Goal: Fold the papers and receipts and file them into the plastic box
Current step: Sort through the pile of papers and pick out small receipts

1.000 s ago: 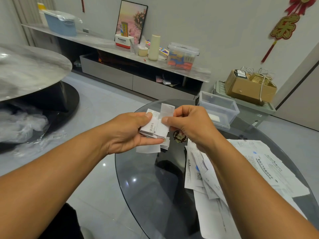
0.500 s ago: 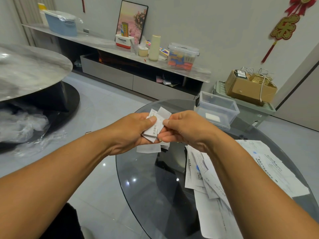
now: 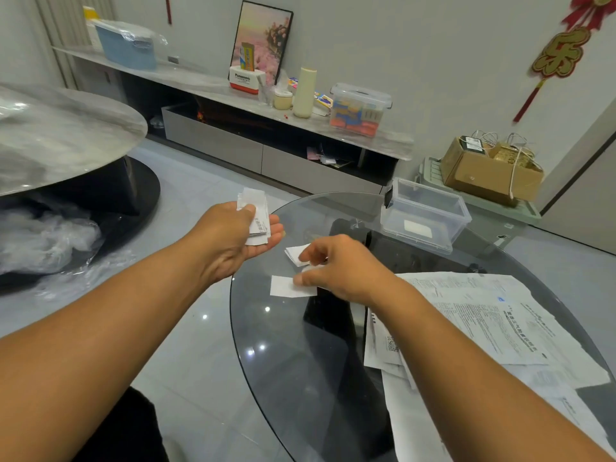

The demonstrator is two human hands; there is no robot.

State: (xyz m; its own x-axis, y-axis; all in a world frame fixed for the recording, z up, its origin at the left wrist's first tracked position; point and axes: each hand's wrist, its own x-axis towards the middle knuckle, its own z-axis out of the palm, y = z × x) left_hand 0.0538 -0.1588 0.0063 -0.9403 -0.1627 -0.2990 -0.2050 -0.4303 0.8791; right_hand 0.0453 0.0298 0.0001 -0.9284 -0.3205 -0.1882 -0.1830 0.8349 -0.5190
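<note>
The left hand is gripping a folded stack under its thumb, keeping it together off the surface. The right hand is pinching a slip there, probably to add it. The box is sitting beyond, open, nearly empty.

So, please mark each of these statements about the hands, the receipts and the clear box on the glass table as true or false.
1. The left hand holds a stack of folded receipts. True.
2. The clear plastic box has its lid on. False: it stands open.
3. The right hand reaches to small slips on the glass table. True.
4. The large papers lie inside the box. False: they are spread on the table.
</note>
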